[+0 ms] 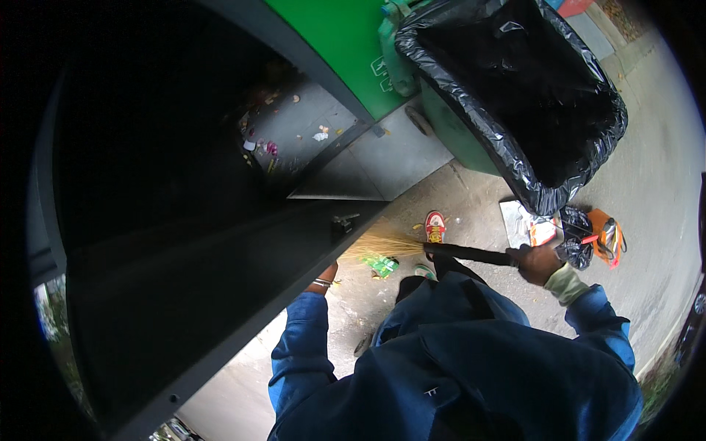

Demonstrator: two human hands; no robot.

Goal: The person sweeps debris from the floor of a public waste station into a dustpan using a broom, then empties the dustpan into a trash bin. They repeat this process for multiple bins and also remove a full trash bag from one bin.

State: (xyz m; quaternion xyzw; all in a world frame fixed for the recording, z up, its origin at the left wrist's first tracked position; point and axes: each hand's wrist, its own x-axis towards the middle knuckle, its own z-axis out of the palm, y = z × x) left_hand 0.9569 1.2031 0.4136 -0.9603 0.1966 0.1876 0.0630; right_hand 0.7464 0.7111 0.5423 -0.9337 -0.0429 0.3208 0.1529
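Observation:
In the head view my right hand grips the black-wrapped handle of a straw broom. The broom lies across in front of me, its bristles reaching left to the edge of a dark metal door. That door swings out from a green cabinet. At the door's edge my left hand shows only near the wrist, with a bracelet on it; its fingers are hidden behind the panel. Below the bristles a crumpled green wrapper rests on the pavement, close to my feet.
A green wheeled bin lined with a black bag stands ahead right. Beside it are a flattened carton, a dark bag and an orange bag. Scraps of litter lie on the cabinet floor.

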